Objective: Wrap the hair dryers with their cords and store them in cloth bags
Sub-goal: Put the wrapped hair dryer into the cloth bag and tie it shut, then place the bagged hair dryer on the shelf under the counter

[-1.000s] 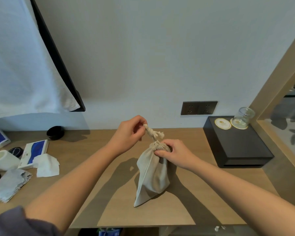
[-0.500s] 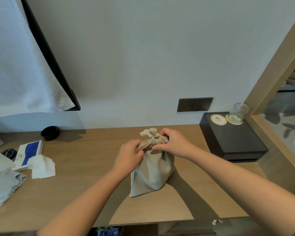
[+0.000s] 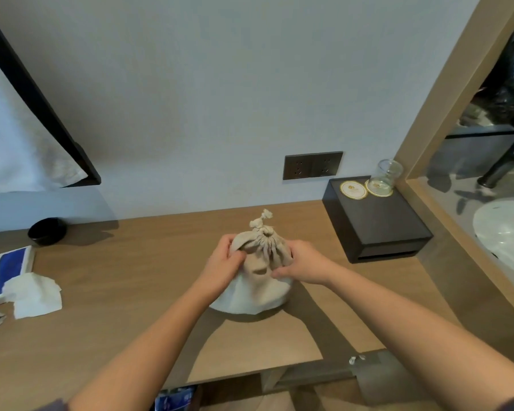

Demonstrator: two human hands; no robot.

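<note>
Left hand (image 3: 224, 266) at 9 o'clock and right hand (image 3: 301, 266) at 3 o'clock both grasp the tied, upright cloth bag (image 3: 254, 289) on the desk (image 3: 131, 280).

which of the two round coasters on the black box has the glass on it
The right coaster, nearest the wooden frame, carries the glass. The left coaster beside it on the black box is bare.

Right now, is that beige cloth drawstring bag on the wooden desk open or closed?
Closed: the beige cloth drawstring bag has its neck gathered tight under a knotted cord, held between both hands.
</note>
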